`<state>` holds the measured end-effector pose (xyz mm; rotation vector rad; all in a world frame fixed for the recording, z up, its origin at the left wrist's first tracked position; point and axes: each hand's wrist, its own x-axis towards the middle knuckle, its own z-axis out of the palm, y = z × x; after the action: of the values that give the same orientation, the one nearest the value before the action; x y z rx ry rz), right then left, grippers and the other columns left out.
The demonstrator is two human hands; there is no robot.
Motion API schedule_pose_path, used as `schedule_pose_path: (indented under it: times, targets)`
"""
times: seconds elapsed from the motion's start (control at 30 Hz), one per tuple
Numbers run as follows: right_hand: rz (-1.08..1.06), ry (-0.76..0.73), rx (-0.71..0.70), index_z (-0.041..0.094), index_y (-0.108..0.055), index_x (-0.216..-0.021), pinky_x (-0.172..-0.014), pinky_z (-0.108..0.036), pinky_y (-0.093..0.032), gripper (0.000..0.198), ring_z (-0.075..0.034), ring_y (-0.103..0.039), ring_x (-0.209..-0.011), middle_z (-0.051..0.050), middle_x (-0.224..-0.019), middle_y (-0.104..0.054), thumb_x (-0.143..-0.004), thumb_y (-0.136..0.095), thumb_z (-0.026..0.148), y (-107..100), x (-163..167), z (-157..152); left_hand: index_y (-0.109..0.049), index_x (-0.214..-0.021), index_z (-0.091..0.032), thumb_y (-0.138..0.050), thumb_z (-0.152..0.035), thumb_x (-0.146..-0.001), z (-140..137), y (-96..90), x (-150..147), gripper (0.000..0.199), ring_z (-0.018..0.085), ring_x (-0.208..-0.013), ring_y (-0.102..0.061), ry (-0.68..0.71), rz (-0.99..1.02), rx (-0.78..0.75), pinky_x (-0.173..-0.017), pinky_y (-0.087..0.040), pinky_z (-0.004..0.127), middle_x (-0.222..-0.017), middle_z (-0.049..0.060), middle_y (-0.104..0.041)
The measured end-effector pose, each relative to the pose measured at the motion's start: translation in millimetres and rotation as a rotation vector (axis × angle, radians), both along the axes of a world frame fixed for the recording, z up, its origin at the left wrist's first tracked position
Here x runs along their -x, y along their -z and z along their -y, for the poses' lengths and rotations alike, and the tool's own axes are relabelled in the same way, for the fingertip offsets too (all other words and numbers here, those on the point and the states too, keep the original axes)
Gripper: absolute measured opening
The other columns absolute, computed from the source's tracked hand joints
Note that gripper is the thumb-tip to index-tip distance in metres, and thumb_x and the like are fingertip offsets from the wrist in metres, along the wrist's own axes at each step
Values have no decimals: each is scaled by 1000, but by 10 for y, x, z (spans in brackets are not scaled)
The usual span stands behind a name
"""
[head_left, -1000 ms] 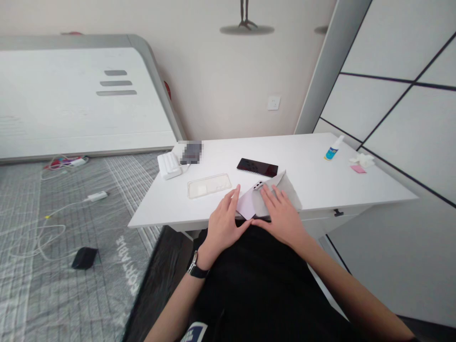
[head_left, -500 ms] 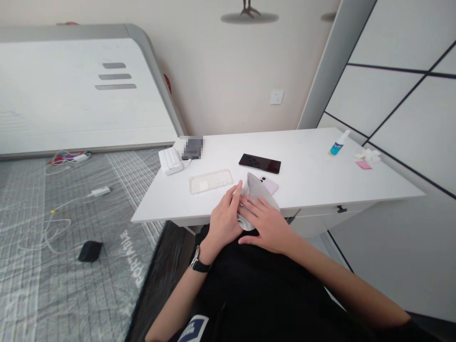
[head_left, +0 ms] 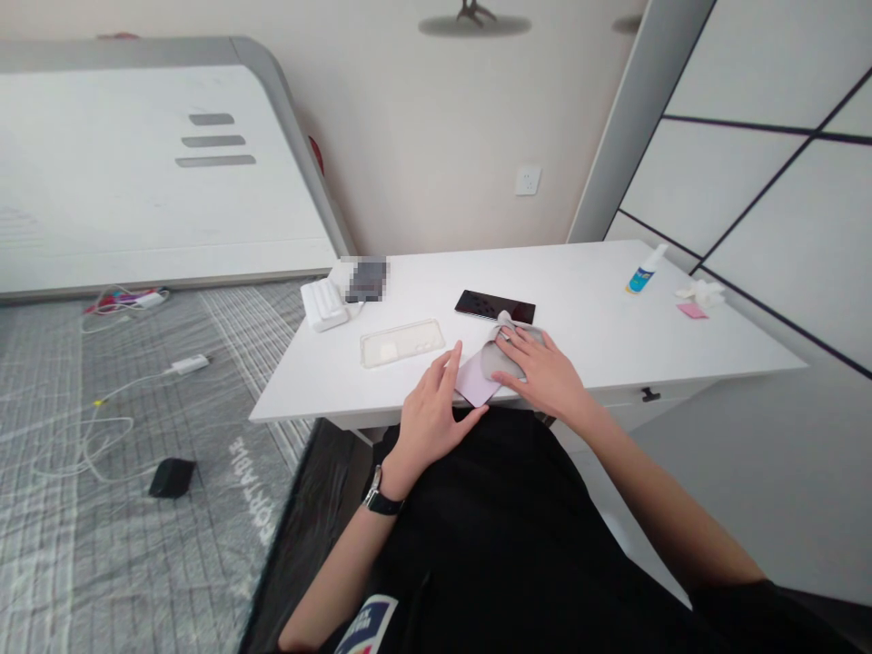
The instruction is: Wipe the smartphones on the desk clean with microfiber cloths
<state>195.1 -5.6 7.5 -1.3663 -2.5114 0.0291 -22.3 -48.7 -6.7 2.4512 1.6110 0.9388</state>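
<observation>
A pale pink phone [head_left: 475, 382] lies face down at the near edge of the white desk [head_left: 599, 336]. My left hand [head_left: 429, 420] steadies its near left corner, thumb against its edge. My right hand [head_left: 541, 372] presses a bunched grey cloth [head_left: 496, 356] flat onto the phone's far half. A watch sits on my left wrist.
On the desk lie a black phone [head_left: 494, 307], a clear phone case [head_left: 401, 341], a white power strip [head_left: 323, 305], a small spray bottle [head_left: 641, 271], and a pink note with white tissue [head_left: 695, 300]. A bed with cables and a black object [head_left: 170, 476] is on the left.
My right hand has slid the cloth from the phone's near end towards its far end, uncovering the pink back. The cloth, spread wide a second ago, is now bunched. My left hand stayed put.
</observation>
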Motion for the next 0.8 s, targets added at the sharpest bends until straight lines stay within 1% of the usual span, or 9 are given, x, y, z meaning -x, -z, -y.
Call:
schedule_pose_path:
  times: [0.07,0.13,0.2,0.3,0.37,0.47,0.53,0.7,0.8]
  targets:
    - [7,-32,-2,13,-37,-159,-125,-62,-23,82,-35,-29,-155,-12,-166,-33,-100,-39,70,-8,12,12,-8,-165,-26,-70,-51,-89,-1,5,4,101,31,-134,-56,6,-2,13,-102,-57,44,-155,15,-46]
    - [15,-209,25,14,-32,-161,-126,-59,-23,93,-33,-27,-156,-10,-167,-30,-94,-40,79,-17,49,54,-8,-165,-26,-70,-44,-89,-1,7,10,100,31,-136,-55,16,-4,27,-101,-58,44,-156,15,-45]
    - [23,-314,49,18,-30,-162,-127,-57,-23,91,-29,-27,-156,-9,-167,-30,-95,-36,80,-32,71,66,-6,-165,-26,-70,-40,-89,0,5,12,100,31,-137,-53,19,-5,23,-100,-58,43,-156,15,-44]
    - [32,-132,35,16,-32,-161,-126,-60,-22,78,-30,-28,-156,-11,-166,-32,-102,-34,68,-47,76,14,-6,-165,-26,-70,-47,-89,0,1,9,102,31,-136,-54,7,3,1,-102,-57,44,-156,15,-45]
    - [35,-35,21,12,-32,-160,-126,-61,-22,83,-34,-27,-156,-15,-167,-31,-101,-38,69,-36,111,13,-7,-165,-27,-71,-49,-88,0,0,8,102,31,-135,-56,7,9,4,-102,-57,44,-156,15,-44]
    - [17,-210,35,10,-28,-162,-127,-59,-22,96,-34,-23,-157,-14,-168,-27,-94,-42,77,-1,200,100,-7,-165,-26,-73,-41,-86,1,-2,12,104,31,-137,-54,19,14,28,-101,-57,42,-156,15,-44]
    - [-6,-297,44,13,-26,-163,-128,-57,-22,93,-30,-24,-157,-13,-168,-29,-96,-41,76,14,211,127,-6,-165,-26,-74,-39,-85,3,-5,12,106,32,-138,-53,19,11,29,-101,-57,42,-156,15,-44]
    - [-19,-9,-8,8,-28,-162,-125,-62,-25,86,-34,-27,-156,-18,-167,-29,-100,-41,67,33,126,61,-8,-165,-27,-70,-50,-89,5,-8,0,101,30,-135,-55,3,12,9,-102,-57,43,-157,14,-43]
    - [-28,-160,-2,8,-24,-163,-126,-61,-24,99,-35,-23,-157,-18,-168,-27,-94,-45,76,54,176,169,-7,-165,-26,-70,-39,-88,3,-7,3,100,31,-136,-55,16,2,18,-101,-57,42,-157,15,-44]
